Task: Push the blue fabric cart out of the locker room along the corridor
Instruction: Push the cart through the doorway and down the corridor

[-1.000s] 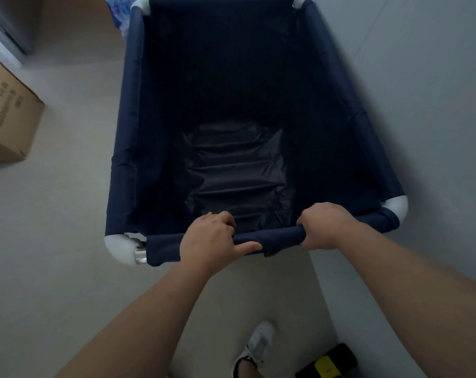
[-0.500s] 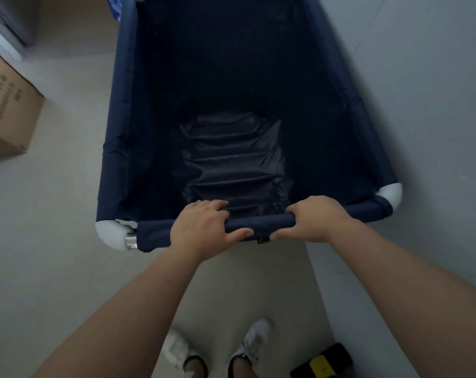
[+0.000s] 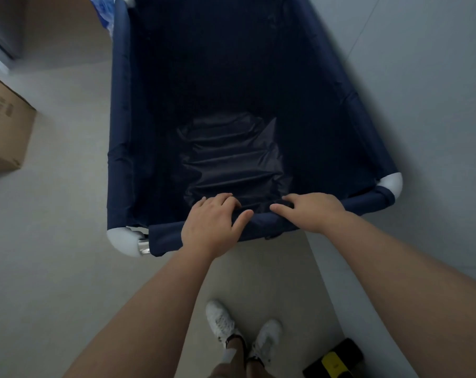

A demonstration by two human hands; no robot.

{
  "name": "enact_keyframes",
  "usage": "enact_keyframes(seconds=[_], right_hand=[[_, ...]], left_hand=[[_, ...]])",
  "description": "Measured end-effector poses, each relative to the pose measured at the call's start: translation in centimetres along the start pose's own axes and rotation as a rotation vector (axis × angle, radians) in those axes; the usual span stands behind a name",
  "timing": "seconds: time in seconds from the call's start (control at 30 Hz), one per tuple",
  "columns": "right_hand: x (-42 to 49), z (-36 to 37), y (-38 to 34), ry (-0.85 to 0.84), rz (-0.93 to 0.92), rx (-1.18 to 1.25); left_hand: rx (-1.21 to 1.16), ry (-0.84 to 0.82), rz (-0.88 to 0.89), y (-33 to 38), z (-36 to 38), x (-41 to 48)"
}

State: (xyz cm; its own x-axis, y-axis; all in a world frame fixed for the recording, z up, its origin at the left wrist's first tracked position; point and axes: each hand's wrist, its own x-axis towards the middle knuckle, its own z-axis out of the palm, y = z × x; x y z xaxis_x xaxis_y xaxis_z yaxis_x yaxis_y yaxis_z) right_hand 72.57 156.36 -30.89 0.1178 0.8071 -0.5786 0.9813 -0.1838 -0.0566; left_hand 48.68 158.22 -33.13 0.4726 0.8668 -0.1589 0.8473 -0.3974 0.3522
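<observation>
Two hands are resting on the blue fabric cart (image 3: 231,105) at its near rail: left hand (image 3: 212,225) and right hand (image 3: 310,211), fingers loosely spread, not gripping. The cart is standing beside the wall (image 3: 422,91); pushing onward likely calls for closing the fingers.

floor (image 3: 54,241): pale, plain | on it: blue fabric cart (image 3: 231,105); cardboard box (image 3: 5,132) left; black-yellow object (image 3: 333,361); white shoes (image 3: 220,320)

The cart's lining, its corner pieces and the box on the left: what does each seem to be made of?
Cart lining: dark blue woven synthetic fabric, slightly shiny, creased. Corner pieces: smooth white, probably plastic. Box: matt brown cardboard with printed lettering.
</observation>
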Motion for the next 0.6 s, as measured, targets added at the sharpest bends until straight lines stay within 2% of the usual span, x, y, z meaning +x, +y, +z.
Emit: enact_keyframes(seconds=[0.2,0.4,0.6], right_hand=[[0.3,-0.5,-0.5,-0.046,0.064,-0.009],[0.4,-0.9,-0.8,-0.096,0.152,0.025],[1.6,-1.6,-1.0,-0.228,0.199,0.049]], left_hand=[[-0.016,0.104,-0.055,0.1,-0.1,0.5],[0.011,0.086,-0.056,0.2,0.2,0.6],[0.016,0.116,-0.058,0.0,0.4,0.8]])
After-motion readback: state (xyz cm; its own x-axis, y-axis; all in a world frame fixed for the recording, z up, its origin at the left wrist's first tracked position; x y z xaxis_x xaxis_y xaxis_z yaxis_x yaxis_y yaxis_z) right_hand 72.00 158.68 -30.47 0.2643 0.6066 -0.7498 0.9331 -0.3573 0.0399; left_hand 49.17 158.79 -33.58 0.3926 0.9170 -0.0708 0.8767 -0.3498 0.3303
